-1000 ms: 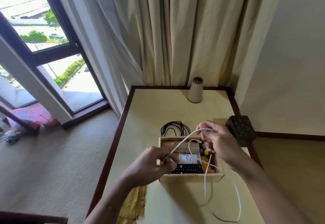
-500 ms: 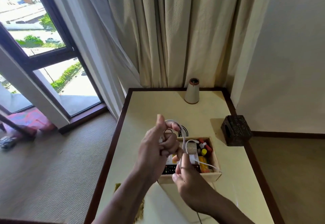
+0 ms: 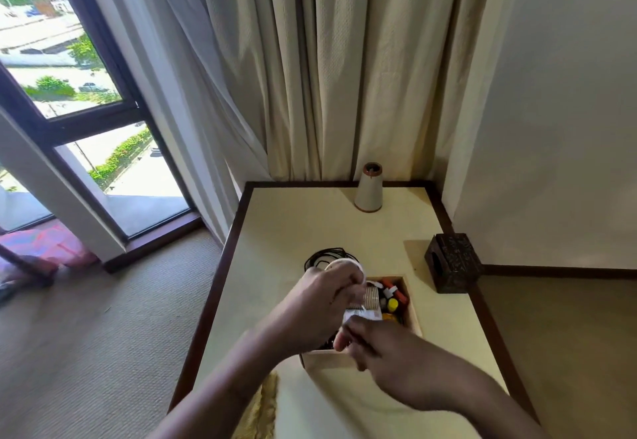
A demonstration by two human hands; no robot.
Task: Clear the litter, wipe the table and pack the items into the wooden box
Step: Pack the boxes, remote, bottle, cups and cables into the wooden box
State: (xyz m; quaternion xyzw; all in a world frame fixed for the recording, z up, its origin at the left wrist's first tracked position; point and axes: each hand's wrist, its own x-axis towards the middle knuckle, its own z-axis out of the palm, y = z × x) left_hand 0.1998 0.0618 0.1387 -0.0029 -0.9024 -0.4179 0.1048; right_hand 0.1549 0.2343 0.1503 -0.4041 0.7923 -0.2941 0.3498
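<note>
left hand [image 3: 322,295] fingers grasp white cable [image 3: 348,262] | right hand [image 3: 375,345] blurred, grip unclear | wooden box [image 3: 413,314] half-hidden

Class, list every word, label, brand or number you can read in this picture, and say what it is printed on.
No text can be read.
White label on an item in the wooden box: print too small and blurred to read, partly hidden by the hands.
Dark carved box: carved pattern only, no lettering visible.
</note>
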